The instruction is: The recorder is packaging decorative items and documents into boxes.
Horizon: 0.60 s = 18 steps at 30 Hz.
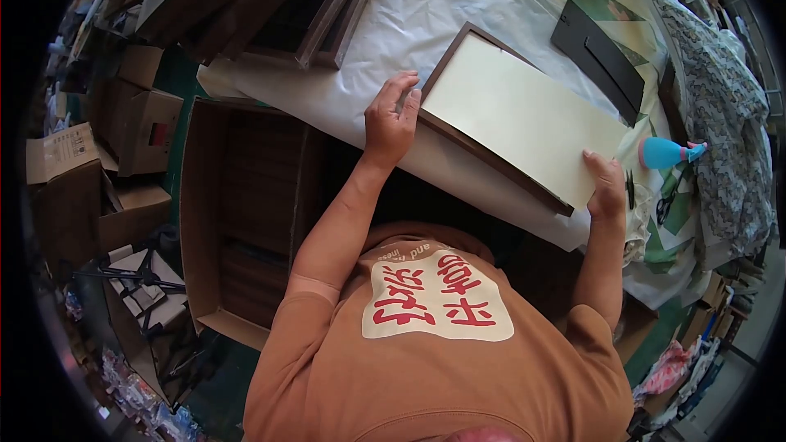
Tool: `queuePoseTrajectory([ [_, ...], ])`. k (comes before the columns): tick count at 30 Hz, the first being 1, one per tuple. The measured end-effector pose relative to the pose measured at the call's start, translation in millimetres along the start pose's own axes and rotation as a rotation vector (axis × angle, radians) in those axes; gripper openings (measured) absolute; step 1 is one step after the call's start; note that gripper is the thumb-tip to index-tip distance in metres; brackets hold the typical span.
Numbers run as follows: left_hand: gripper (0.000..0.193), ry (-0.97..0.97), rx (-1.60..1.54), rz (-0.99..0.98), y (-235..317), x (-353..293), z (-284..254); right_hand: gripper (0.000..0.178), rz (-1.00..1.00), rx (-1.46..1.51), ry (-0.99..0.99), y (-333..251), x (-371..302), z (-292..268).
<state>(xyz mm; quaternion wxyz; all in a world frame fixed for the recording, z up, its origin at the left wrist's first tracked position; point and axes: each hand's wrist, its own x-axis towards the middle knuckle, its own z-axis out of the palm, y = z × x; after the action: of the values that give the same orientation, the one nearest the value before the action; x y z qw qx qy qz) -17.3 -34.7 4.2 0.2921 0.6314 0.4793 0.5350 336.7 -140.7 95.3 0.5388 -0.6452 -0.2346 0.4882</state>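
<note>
A cream-coloured backing board (512, 115) lies over a dark brown wooden picture frame (463, 137) on the covered table, slightly off the frame at its right end. My right hand (606, 184) grips the board's near right corner, thumb on top and the other fingers hidden beneath. Beside the frame's left end is my left hand (391, 121), its fingers loosely bent and its thumb apart, with nothing in it. Past the far side of the board lies a black easel-back panel (599, 57) with a stand strip.
White sheeting (401, 12) covers the table. Dark frames (307, 20) are stacked at the far left. A blue spray bottle (661, 153) and black scissors (667, 206) lie at the right. Below the table edge stands an open cardboard box (201, 229) holding dark wooden pieces.
</note>
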Motion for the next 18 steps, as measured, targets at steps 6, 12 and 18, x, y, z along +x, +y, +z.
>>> queuePoseTrajectory([
  [6,0.031,-0.122,0.059,-0.085,11,3,1,0.034,-0.021,-0.01,-0.013,7,3,-6],
  [12,0.037,-0.16,0.099,-0.13,9,8,10,0.034,-0.012,-0.014,-0.037,12,12,-10],
  [18,0.038,-0.15,0.091,-0.143,6,8,12,0.033,0.015,-0.021,-0.036,7,14,-3],
])
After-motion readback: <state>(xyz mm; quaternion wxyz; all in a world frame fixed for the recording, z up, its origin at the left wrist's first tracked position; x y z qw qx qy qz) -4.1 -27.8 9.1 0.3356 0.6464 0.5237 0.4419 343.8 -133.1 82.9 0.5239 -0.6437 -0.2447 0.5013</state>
